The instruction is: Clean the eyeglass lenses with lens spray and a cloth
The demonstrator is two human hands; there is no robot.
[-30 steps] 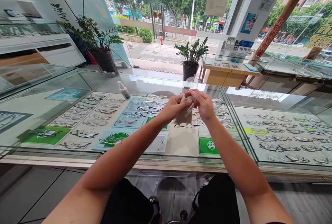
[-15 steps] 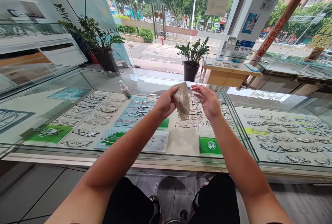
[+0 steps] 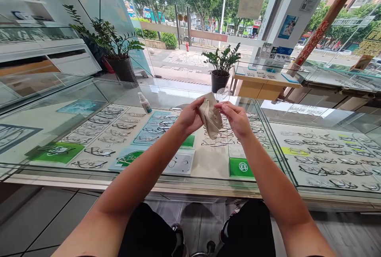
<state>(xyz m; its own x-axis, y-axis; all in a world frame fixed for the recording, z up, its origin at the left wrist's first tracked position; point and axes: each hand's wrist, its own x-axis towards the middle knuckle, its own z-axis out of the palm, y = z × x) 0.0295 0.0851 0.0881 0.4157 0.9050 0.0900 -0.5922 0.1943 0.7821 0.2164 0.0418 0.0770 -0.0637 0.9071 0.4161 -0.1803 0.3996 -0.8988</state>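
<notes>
My left hand [image 3: 192, 117] is closed on a beige cloth [image 3: 210, 118], which hangs in folds over the glass counter. Just to its right, my right hand [image 3: 236, 118] is pinched, its fingertips against the cloth's edge. A clear, thin-rimmed lens of a pair of glasses [image 3: 222, 94] rises above the right fingertips; the rest of the pair is hidden behind fingers and cloth. A white spray bottle [image 3: 144, 103] stands on the counter to the left of both hands.
Beneath the hands, the glass display counter [image 3: 208, 163] holds rows of eyeglasses [image 3: 160, 124] and a green card [image 3: 241, 167]. Another glass case [image 3: 327, 157] adjoins on the right. Potted plants [image 3: 220, 70] stand beyond the counter, before the window.
My right hand has moved slightly left and its spread fingers have closed beside the cloth. The clear lens has shifted left, and the cloth has become more bunched.
</notes>
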